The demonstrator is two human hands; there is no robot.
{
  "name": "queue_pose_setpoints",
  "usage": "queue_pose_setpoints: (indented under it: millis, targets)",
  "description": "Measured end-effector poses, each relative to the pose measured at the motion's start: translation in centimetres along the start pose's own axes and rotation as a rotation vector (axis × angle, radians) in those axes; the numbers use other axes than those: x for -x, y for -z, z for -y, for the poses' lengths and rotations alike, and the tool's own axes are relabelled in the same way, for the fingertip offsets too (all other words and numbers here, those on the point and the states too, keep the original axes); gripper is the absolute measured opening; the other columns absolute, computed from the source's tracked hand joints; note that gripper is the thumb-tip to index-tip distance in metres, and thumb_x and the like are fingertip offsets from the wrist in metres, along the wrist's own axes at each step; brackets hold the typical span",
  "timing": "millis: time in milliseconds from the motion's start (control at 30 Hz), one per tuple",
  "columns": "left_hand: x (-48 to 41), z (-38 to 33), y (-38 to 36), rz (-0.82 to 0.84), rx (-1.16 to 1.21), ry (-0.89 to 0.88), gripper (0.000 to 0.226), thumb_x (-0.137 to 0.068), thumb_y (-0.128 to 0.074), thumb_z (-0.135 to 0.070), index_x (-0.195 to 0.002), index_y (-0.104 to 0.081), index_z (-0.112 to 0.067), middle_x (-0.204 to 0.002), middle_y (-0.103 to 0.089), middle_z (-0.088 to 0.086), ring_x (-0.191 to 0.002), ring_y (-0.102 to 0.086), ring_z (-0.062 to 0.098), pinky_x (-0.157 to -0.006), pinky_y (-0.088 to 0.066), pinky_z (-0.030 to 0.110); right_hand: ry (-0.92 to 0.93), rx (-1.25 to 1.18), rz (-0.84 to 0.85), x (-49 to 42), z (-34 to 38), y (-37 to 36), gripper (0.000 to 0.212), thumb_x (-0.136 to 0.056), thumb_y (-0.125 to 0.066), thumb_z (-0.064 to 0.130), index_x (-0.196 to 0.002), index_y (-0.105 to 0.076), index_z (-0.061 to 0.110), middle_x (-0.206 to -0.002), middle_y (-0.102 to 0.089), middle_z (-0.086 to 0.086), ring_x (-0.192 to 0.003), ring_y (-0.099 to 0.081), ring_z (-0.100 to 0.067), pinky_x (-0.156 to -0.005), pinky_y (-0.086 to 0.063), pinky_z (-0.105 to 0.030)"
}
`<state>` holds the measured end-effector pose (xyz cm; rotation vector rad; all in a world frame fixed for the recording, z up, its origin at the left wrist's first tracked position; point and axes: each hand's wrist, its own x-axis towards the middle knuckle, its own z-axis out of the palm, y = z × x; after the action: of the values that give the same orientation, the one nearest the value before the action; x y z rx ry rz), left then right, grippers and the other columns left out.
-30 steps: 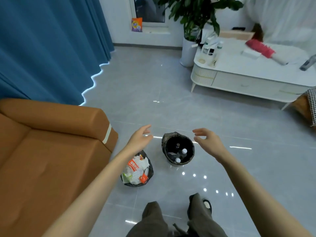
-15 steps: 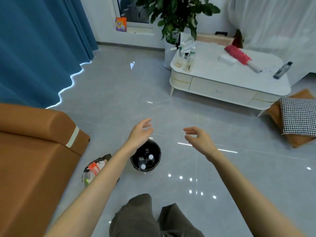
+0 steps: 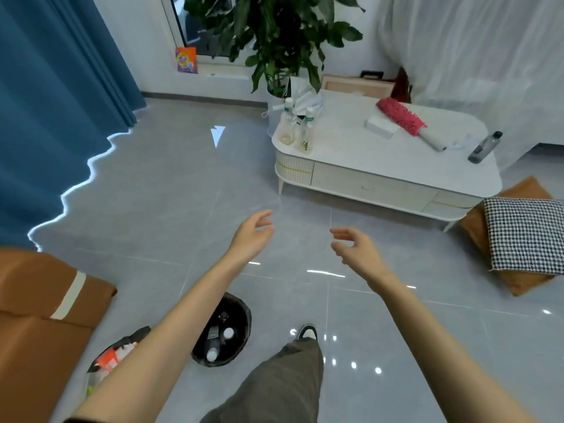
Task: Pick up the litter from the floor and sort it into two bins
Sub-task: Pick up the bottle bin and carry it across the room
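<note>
Two black-lined bins stand on the grey floor at the lower left. The round bin (image 3: 241, 328) holds bottles with white caps. The other bin (image 3: 134, 335), partly hidden by my left forearm, holds paper and wrappers in red and white. My left hand (image 3: 251, 236) and my right hand (image 3: 355, 248) hang in the air above bare floor, well beyond the bins, with relaxed fingers and nothing in them. No loose litter shows on the floor.
An orange sofa (image 3: 39, 325) fills the lower left. A white coffee table (image 3: 387, 166) with bottles, a pink duster and a grey bottle stands ahead right. Cushions (image 3: 525, 236) lie at the right. A potted plant (image 3: 283, 35) and blue curtain (image 3: 55, 96) stand behind.
The view has swung right and forward: the bins slid toward the lower left and the coffee table came closer. Both hands stayed empty and raised, and my right foot has stepped ahead.
</note>
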<state>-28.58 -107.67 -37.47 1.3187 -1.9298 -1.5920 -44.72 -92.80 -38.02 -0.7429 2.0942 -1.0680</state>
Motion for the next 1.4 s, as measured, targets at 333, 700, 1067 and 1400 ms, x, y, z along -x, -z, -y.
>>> queue_pose_setpoints:
  millis: [333,700,1067,1400]
  targets:
    - [-18.6,-8.3,-8.6,0.041,0.023,0.060,0.040,-0.094,-0.051,-0.010,-0.133,-0.049,-0.016,-0.129,-0.056,0.008,-0.107,-0.053,0.014,-0.091,-0.044,0.031,-0.088,0.019,-0.001,-17.8,1.0,9.8,0.030,-0.090,-0.054,0.012,-0.119,-0.059,0.020,-0.121,-0.058,0.001,-0.096,-0.057,-0.018,-0.085,-0.047,-0.032]
    - [-36.9,-12.9,-11.2,-0.166,0.075,0.163,0.038,-0.094,-0.049,-0.007,-0.131,-0.049,-0.015,-0.127,-0.057,0.008,-0.117,-0.054,0.022,-0.090,-0.043,0.030,-0.039,0.052,0.179,-40.4,3.2,14.2,0.030,-0.089,-0.054,0.011,-0.117,-0.057,0.022,-0.123,-0.056,0.001,-0.108,-0.057,-0.020,-0.089,-0.048,-0.034]
    - [-54.0,-18.4,-10.6,-0.293,-0.039,0.201,0.046,-0.095,-0.048,-0.013,-0.139,-0.041,-0.019,-0.132,-0.051,0.004,-0.106,-0.053,0.016,-0.088,-0.042,0.026,0.075,0.250,0.326,-63.2,9.8,15.8,0.040,-0.091,-0.053,0.014,-0.129,-0.048,0.023,-0.133,-0.044,-0.006,-0.111,-0.054,-0.022,-0.088,-0.033,-0.022]
    - [-74.2,-17.7,-7.0,-0.124,-0.205,0.159,0.056,-0.094,-0.052,-0.014,-0.146,-0.030,-0.018,-0.144,-0.038,0.003,-0.134,-0.035,0.021,-0.107,-0.031,0.027,0.044,0.376,0.370,-78.3,11.8,7.7,0.047,-0.086,-0.062,0.013,-0.130,-0.047,0.024,-0.134,-0.040,-0.005,-0.118,-0.050,-0.023,-0.102,-0.042,-0.030]
